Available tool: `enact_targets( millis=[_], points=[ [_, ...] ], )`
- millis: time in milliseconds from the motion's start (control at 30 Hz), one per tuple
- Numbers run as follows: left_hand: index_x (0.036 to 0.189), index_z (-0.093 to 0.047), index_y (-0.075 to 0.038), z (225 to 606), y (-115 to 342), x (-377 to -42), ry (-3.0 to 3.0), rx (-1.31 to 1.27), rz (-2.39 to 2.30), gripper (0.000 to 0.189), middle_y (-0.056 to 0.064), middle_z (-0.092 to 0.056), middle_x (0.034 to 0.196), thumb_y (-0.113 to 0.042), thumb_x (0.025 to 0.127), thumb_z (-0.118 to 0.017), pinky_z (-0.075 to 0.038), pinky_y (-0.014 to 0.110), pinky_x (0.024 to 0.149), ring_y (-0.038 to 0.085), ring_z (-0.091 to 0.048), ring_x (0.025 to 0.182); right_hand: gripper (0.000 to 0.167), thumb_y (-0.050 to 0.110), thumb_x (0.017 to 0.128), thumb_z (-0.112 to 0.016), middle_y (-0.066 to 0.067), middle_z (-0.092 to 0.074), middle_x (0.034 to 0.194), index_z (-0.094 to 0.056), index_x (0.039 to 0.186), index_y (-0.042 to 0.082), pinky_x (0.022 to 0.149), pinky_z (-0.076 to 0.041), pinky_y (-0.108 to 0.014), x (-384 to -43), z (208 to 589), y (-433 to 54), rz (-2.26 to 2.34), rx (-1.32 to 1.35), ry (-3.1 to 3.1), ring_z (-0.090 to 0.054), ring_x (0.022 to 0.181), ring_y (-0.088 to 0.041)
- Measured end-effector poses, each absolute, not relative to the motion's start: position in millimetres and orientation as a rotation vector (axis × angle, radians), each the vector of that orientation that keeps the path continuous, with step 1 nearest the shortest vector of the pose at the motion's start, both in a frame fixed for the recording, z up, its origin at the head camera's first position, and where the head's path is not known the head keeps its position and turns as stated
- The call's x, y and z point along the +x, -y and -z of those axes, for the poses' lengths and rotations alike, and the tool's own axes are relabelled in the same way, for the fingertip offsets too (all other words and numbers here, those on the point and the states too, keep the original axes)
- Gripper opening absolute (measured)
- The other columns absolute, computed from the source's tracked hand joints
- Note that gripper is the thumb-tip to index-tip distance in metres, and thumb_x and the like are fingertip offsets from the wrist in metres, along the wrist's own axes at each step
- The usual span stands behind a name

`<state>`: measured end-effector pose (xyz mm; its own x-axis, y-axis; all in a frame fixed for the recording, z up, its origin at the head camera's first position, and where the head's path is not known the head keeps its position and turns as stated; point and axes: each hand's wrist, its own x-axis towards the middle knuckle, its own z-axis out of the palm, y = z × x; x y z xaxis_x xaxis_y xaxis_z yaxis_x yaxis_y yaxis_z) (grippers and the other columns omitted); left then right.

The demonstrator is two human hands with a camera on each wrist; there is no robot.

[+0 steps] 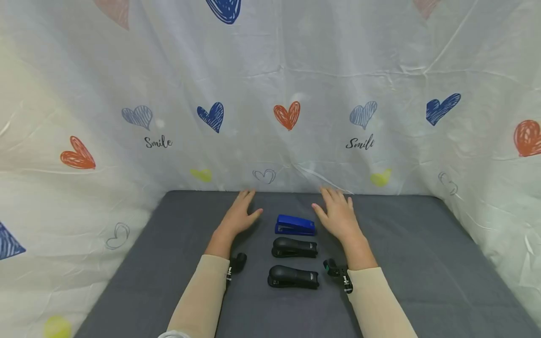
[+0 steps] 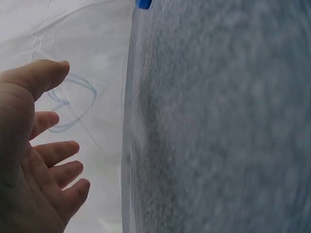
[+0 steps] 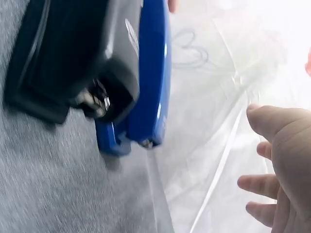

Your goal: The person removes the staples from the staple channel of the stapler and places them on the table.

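Three staplers lie in a column between the two hands in the head view: a blue stapler at the back, a black stapler in the middle and another black stapler nearest the front. My left hand is left of the blue one, fingers extended toward the back edge, holding nothing. On the other side, my right hand spreads its fingers just right of the blue stapler, also holding nothing. The right wrist view shows the blue stapler behind a black stapler, with the right thumb and fingers apart from both.
The staplers rest on a table with a dark grey cloth. A white curtain printed with hearts hangs right behind the table and along both sides. Small black wrist cameras sit on both forearms.
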<state>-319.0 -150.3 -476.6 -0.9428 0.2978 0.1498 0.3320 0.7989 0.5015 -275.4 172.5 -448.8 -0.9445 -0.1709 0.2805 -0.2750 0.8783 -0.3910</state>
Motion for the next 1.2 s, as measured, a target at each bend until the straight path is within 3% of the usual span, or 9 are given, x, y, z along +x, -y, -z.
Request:
enact_targets(
  millis=[567,800,967,1100,1200],
  points=[
    [0.154,-0.046,-0.006,476.9,124.7,-308.9,2.838,-0.699,1.253,0.057,0.017,-0.054,0.146,-0.016,0.102,-0.066,-0.04,0.051,0.11,0.036,-0.052,0.134,0.066,0.043,0.103,-0.061,-0.016,-0.049,0.152,-0.043,0.158,0.011,0.11,-0.036,-0.058,-260.0,449.0,-131.2,-0.607,0.592,2.893,-0.049,0.136,-0.037],
    [0.151,-0.049,-0.003,481.2,115.3,-308.6,2.873,-0.83,1.366,0.055,0.017,-0.06,0.138,-0.005,0.098,-0.063,-0.051,0.048,0.096,0.032,-0.064,0.116,0.05,0.031,0.1,-0.069,-0.01,-0.061,0.141,-0.061,0.145,0.011,0.107,-0.044,-0.048,-256.8,442.7,-125.4,-0.681,0.704,2.955,-0.057,0.13,-0.029],
    [0.146,-0.056,-0.006,486.4,109.5,-309.5,2.944,-0.933,1.364,0.056,0.009,-0.067,0.115,-0.002,0.092,-0.067,-0.051,0.037,0.075,0.02,-0.063,0.09,0.039,0.015,0.096,-0.074,-0.008,-0.069,0.13,-0.069,0.135,0.011,0.102,-0.049,-0.045,-259.1,445.8,-124.4,-0.733,0.72,2.963,-0.064,0.12,-0.027],
    [0.126,-0.067,-0.004,490.8,104.0,-309.2,2.961,-0.927,1.302,0.038,0.003,-0.065,0.09,-0.005,0.088,-0.076,-0.048,0.032,0.067,0.016,-0.058,0.076,0.038,0.009,0.095,-0.075,-0.008,-0.07,0.127,-0.071,0.133,0.013,0.099,-0.05,-0.045,-262.7,451.4,-126.7,-0.768,0.688,2.947,-0.066,0.117,-0.028],
    [0.113,-0.068,-0.002,493.4,101.3,-307.9,2.963,-0.901,1.269,0.027,0.002,-0.061,0.084,-0.003,0.088,-0.077,-0.046,0.031,0.064,0.015,-0.055,0.072,0.037,0.008,0.094,-0.075,-0.008,-0.071,0.125,-0.072,0.131,0.013,0.098,-0.051,-0.045,-264.1,454.9,-129.0,-0.779,0.688,2.93,-0.067,0.116,-0.028]
  ],
)
